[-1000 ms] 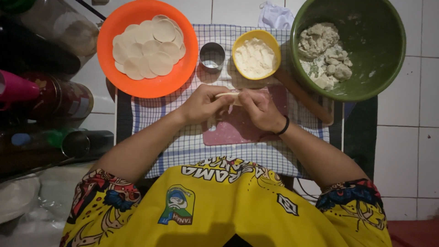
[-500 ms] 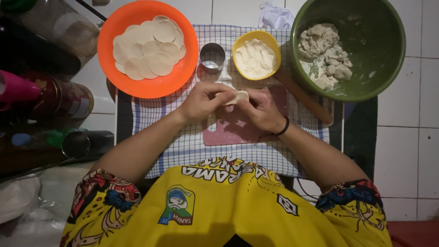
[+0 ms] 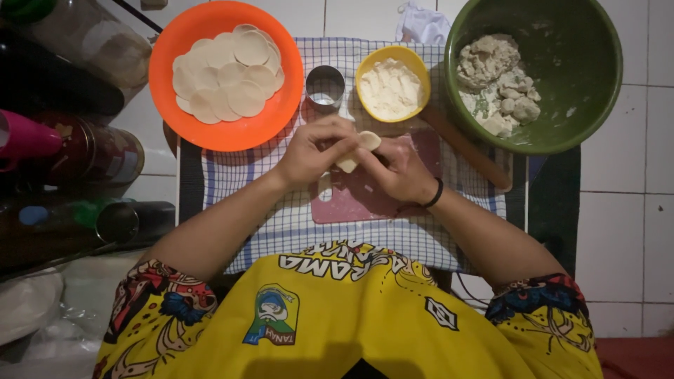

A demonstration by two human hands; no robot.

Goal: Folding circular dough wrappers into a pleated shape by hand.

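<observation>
2 hands | left hand point(image 3: 312, 149) and right hand point(image 3: 399, 170) pinch pale, folded dough wrapper point(image 3: 358, 150) between fingertips

Three bowls: one orange point(image 3: 226, 133), one yellow point(image 3: 390, 57), one green point(image 3: 576, 91); one metal ring cutter point(image 3: 324, 88).

Both forearms angle in from the elbows so the left hand point(image 3: 314, 149) and right hand point(image 3: 400, 170) meet in the middle, fingers curled and pinched together, knuckles up.
</observation>
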